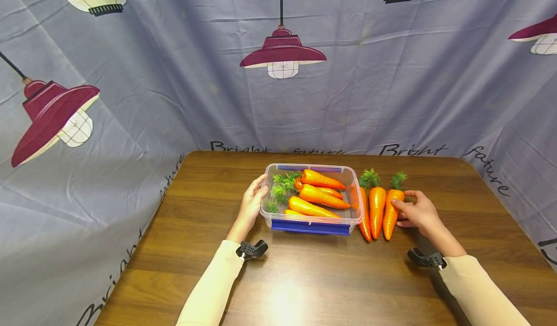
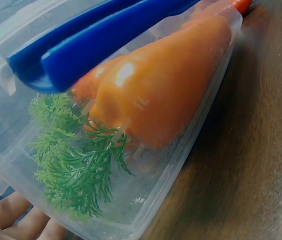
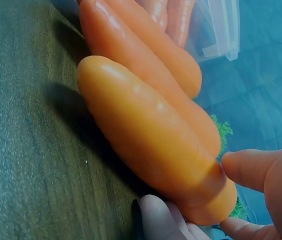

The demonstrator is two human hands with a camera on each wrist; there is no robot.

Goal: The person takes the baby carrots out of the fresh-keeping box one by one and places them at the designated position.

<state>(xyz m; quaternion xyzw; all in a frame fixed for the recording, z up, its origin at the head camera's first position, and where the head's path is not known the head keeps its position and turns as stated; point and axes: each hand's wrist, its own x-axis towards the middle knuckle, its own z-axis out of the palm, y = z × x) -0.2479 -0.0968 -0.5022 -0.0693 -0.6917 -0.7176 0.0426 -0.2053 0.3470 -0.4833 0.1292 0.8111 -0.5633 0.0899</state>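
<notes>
My left hand grips the left end of a clear plastic box, its thumb at the rim. Several orange carrots with leafy green tops lie in the box, tops toward the left. The left wrist view shows fingers against the box's end wall. Right of the box, three carrots lie side by side on the table. My right hand pinches the thick upper end of the outermost carrot, thumb on one side and fingers on the other. The middle carrot lies close beside it.
A blue latch runs along the box's front side. The third loose carrot lies against the box's right wall. Brown wooden table surrounds everything, and a grey curtain printed with lamps hangs behind its far edge.
</notes>
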